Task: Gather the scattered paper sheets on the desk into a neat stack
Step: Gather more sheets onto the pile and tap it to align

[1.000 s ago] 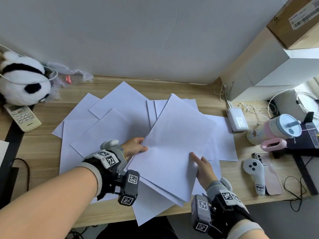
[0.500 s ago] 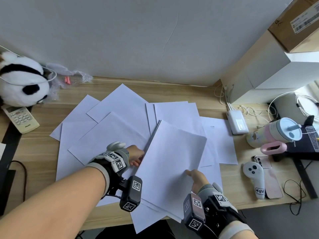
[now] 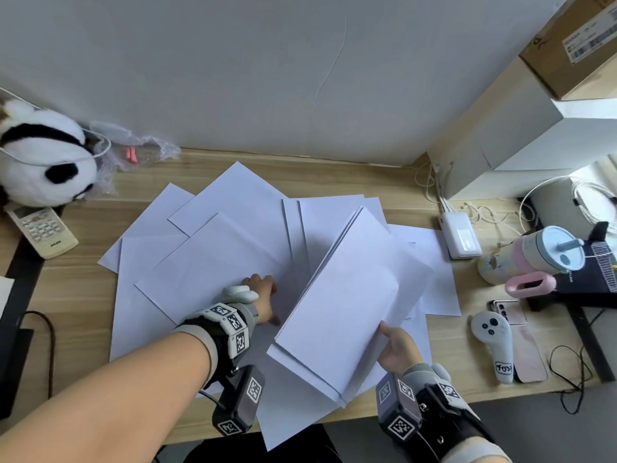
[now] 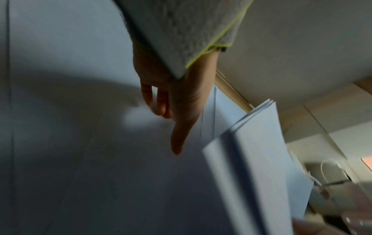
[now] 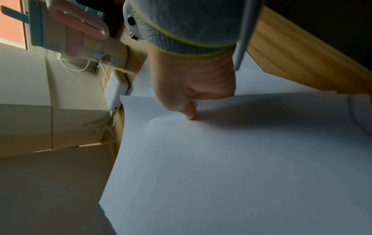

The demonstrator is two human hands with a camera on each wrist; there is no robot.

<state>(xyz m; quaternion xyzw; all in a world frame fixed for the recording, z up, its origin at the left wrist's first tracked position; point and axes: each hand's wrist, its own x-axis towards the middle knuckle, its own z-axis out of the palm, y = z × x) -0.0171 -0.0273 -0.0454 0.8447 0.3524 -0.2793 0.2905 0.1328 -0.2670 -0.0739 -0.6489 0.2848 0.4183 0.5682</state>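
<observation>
Several white paper sheets lie fanned out and overlapping on the wooden desk. My right hand pinches the near right edge of a gathered bundle of sheets, which tilts up off the desk on its left side. In the right wrist view the thumb of that hand presses on top of the bundle. My left hand rests with straight fingers on the loose sheets just left of the bundle. The left wrist view shows this hand holding nothing, with the bundle's edges beside it.
A panda plush and a remote sit at the far left. On the right are a white power bank, a pink tumbler, a white controller, a phone and a white box. Some sheets overhang the near desk edge.
My left hand let go of the bundle's left edge and now lies on the loose sheets. The right hand drew the bundle nearer and tilted it up.
</observation>
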